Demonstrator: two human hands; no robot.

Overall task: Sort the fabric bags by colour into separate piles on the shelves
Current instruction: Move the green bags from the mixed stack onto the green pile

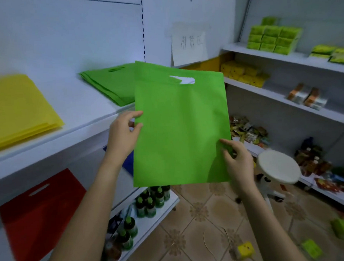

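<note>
Both hands pinched a flat green non-woven fabric bag point(179, 130) by its side edges, the left hand point(123, 133) midway up one edge and the right hand point(238, 162) low on the other, holding it upright in the air before the white shelf point(82, 109). Such a light pinch on limp fabric could let the bag fold or slip on its way to a pile, leaving it askew. It looked smooth and uncreased, its cut-out handle slot uppermost. A red fabric bag point(42, 213) lay on the lower shelf; above, a stack of yellow bags point(16, 106) sat well apart from the stack of matching green bags point(109, 83) just behind the held one
</note>
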